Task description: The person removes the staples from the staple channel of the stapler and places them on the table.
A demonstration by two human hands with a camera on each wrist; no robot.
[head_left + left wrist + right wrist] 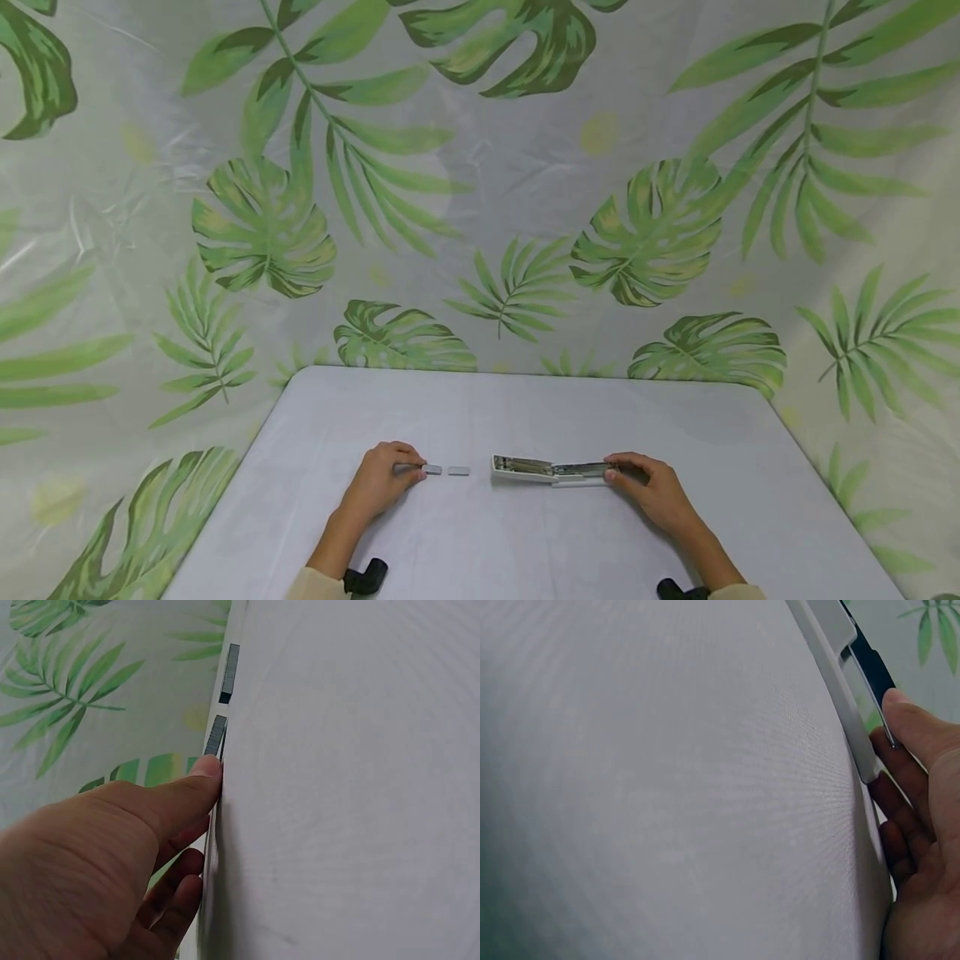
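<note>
My left hand [381, 482] pinches the end of a short grey staple strip [432, 470] between thumb and fingers, low over the white table. Just beyond its tip lies a second staple strip [459, 471], apart from the first; the left wrist view shows both strips in line. To the right, a white stapler [522, 477] lies folded wide open, its cover swung toward the left. My right hand [651, 487] grips the right end of its metal magazine [874, 667], thumb on top, fingers below. The magazine is raised at an angle above the white base [832, 682].
The white-covered table [480, 550] has rounded far corners. Behind it hangs a pale curtain [517, 200] printed with green leaves. A black wrist mount [366, 577] sits at the left wrist, another [681, 590] at the right.
</note>
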